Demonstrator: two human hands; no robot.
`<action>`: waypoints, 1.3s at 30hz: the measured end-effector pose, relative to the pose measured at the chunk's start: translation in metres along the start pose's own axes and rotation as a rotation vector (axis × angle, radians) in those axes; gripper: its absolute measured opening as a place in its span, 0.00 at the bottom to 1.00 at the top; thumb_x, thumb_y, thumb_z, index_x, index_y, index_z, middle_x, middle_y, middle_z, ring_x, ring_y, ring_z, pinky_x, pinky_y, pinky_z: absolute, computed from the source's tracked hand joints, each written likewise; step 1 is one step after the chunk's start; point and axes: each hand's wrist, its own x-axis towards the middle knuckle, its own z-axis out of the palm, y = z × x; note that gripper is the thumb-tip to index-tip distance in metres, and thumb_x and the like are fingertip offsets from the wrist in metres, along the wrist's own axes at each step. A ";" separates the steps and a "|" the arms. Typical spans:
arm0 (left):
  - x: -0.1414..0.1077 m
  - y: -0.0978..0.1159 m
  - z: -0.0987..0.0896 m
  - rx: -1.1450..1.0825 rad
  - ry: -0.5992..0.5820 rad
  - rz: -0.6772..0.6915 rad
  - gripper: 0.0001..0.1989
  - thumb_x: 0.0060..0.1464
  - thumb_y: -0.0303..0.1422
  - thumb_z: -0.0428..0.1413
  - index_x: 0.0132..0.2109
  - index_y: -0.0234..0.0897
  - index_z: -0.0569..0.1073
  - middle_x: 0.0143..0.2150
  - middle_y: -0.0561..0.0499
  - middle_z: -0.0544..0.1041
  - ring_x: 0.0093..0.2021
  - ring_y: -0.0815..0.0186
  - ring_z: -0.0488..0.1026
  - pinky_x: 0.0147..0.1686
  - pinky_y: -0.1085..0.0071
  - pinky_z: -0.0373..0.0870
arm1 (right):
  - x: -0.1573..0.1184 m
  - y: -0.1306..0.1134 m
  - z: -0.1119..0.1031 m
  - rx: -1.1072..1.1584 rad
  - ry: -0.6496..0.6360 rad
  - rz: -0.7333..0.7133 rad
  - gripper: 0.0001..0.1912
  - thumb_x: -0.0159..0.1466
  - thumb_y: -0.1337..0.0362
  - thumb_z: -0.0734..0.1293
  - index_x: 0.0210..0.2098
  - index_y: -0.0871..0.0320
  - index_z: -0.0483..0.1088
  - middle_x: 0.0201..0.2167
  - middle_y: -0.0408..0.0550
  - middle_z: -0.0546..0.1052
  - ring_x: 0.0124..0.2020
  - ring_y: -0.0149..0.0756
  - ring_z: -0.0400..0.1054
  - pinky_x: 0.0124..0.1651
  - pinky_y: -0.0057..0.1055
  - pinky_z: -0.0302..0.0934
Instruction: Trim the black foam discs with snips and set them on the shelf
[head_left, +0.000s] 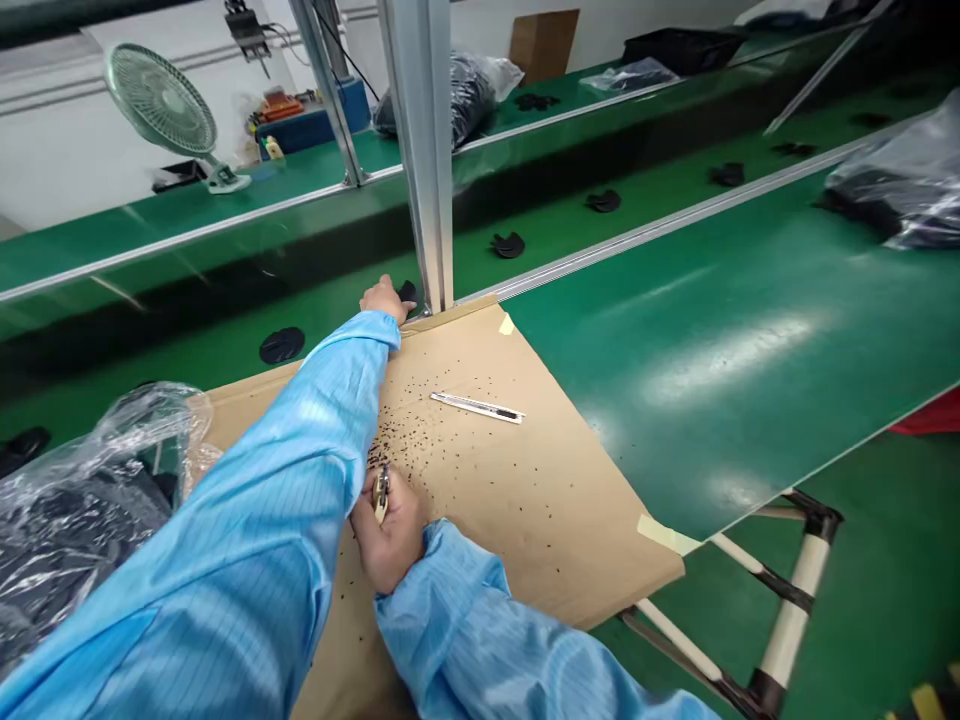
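Left sleeve (187, 560), 7 o'clock. Left hand (384, 298), 11 o'clock, at black part (406, 292), grip unclear; right hand (394, 530) clenches small tool (382, 494). Scraps (401, 435) suggest cutting underway, remainder unclear.

Glare on green tabletop (705, 350); upper right dim; edges stretched.

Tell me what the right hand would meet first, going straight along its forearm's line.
Probably the left arm's blue sleeve, which crosses ahead of the right hand; depth is unclear, so passing underneath is possible.
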 end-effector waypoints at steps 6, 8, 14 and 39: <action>-0.013 0.000 -0.014 -0.396 0.197 0.017 0.40 0.35 0.25 0.67 0.57 0.38 0.63 0.44 0.42 0.74 0.50 0.52 0.70 0.47 0.61 0.63 | 0.001 0.004 0.000 -0.014 -0.021 0.025 0.03 0.55 0.66 0.62 0.27 0.57 0.60 0.21 0.37 0.62 0.23 0.28 0.58 0.29 0.26 0.54; -0.027 -0.007 -0.036 -0.553 0.241 -0.041 0.39 0.34 0.23 0.67 0.56 0.37 0.64 0.42 0.44 0.74 0.47 0.55 0.71 0.45 0.63 0.65 | -0.001 0.008 0.000 -0.013 -0.047 0.039 0.06 0.55 0.64 0.63 0.32 0.57 0.62 0.23 0.38 0.62 0.24 0.28 0.59 0.30 0.27 0.56; -0.119 -0.057 -0.129 -1.113 0.073 -0.271 0.11 0.42 0.26 0.63 0.35 0.33 0.71 0.30 0.50 0.74 0.32 0.66 0.72 0.32 0.70 0.69 | -0.001 0.022 -0.002 -0.099 -0.196 -0.091 0.27 0.54 0.63 0.66 0.52 0.56 0.62 0.37 0.47 0.67 0.36 0.35 0.64 0.41 0.34 0.63; -0.393 -0.168 -0.152 -1.636 0.020 -0.585 0.21 0.40 0.31 0.66 0.44 0.35 0.72 0.29 0.52 0.73 0.22 0.71 0.68 0.21 0.75 0.66 | -0.042 0.026 -0.004 -0.821 -0.659 -0.883 0.22 0.64 0.57 0.60 0.54 0.61 0.66 0.43 0.57 0.75 0.42 0.43 0.67 0.46 0.40 0.62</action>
